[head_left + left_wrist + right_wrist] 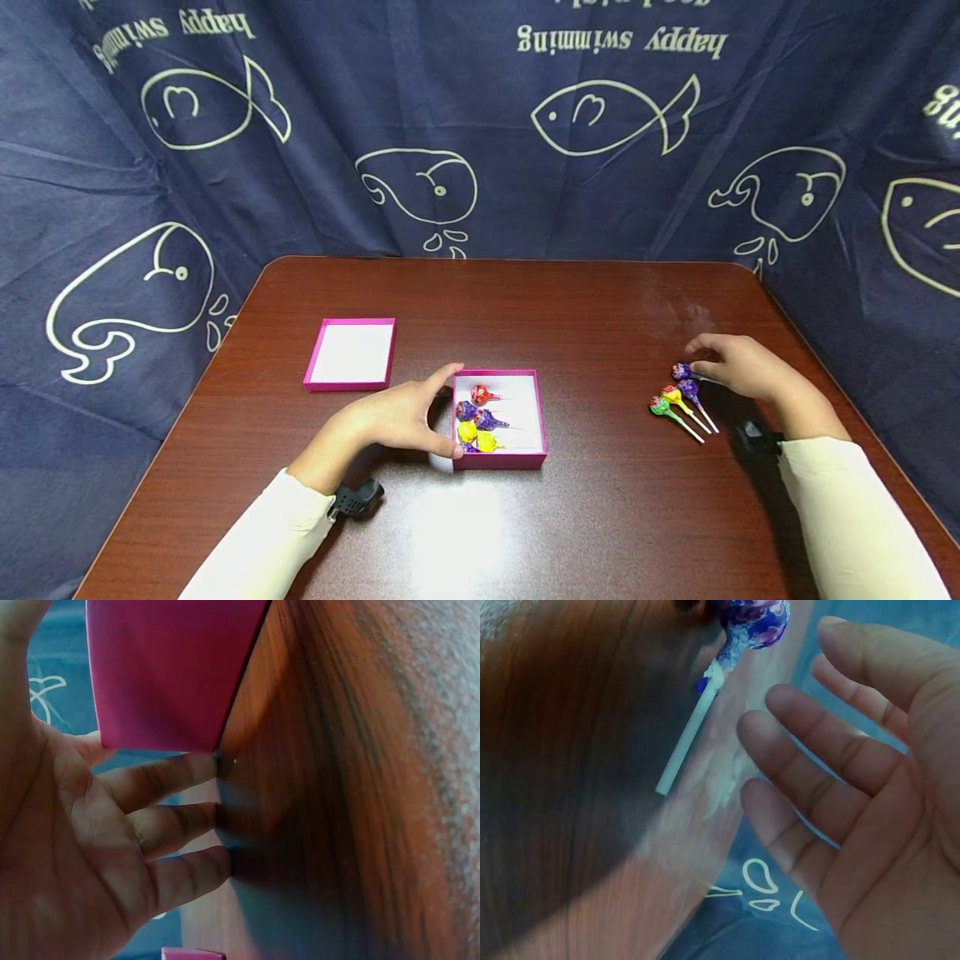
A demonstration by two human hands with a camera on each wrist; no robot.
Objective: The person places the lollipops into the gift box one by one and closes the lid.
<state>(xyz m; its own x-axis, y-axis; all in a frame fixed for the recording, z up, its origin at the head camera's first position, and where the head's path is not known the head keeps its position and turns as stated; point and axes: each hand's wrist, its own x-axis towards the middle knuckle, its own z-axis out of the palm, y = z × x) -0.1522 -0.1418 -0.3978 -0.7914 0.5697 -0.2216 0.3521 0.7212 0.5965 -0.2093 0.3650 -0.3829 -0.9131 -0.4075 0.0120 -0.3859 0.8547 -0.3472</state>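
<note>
My left hand (401,414) holds the left side of a pink-rimmed white box (528,460), thumb at the near corner and index finger at the far one. In the left wrist view, its other fingers (180,825) reach down to the table beside the pink wall (172,675). Inside the box lie several wrapped lollipops: red (480,394), purple (487,419) and yellow (487,442). My right hand (742,367) hovers with parted fingers over a purple lollipop (681,372). In the right wrist view, that lollipop (754,622) lies apart from the fingers, its white stick showing.
Beside the right hand, another purple lollipop (688,389), a yellow one (670,395) and a green one (660,406) lie loose on the brown table (585,517). A pink-edged white lid (352,354) lies at left. A dark blue printed cloth (480,100) hangs behind.
</note>
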